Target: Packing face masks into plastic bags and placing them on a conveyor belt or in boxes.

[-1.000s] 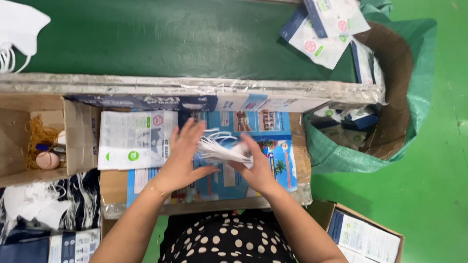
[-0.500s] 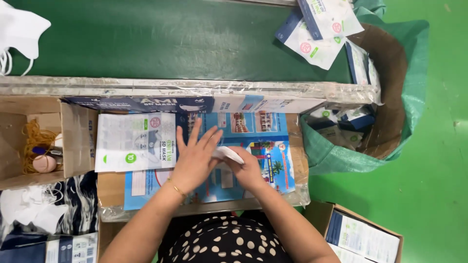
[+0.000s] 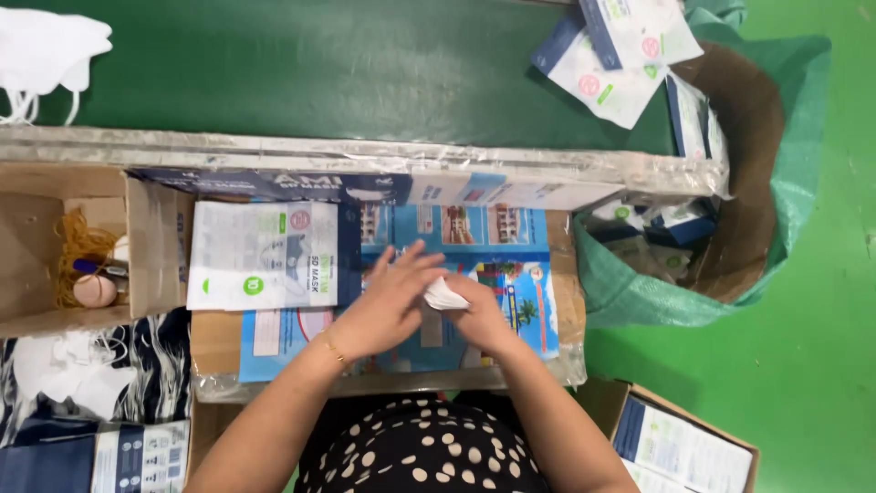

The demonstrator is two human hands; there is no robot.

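folded white masks (image 3: 444,294) sit pressed between our two hands, over the blue printed sheet (image 3: 511,274) that covers the cardboard work surface in front of us. our left hand (image 3: 388,306) lies flat on top of the stack with its fingers spread and stretched out, while our right hand (image 3: 482,315) curls around the stack from the side, fingers wrapped under and against it, so only a small white corner shows between them. just to the left of our hands lies a flat mask pouch (image 3: 265,256), white with green and red marks. further left, an open cardboard box (image 3: 151,246) holds rubber bands (image 3: 78,246). beyond the taped rail (image 3: 301,155) runs a green belt (image 3: 319,64), with loose white masks (image 3: 41,50) at its far left. to our right, a green sack (image 3: 639,283) holds more packed pouches (image 3: 611,55).
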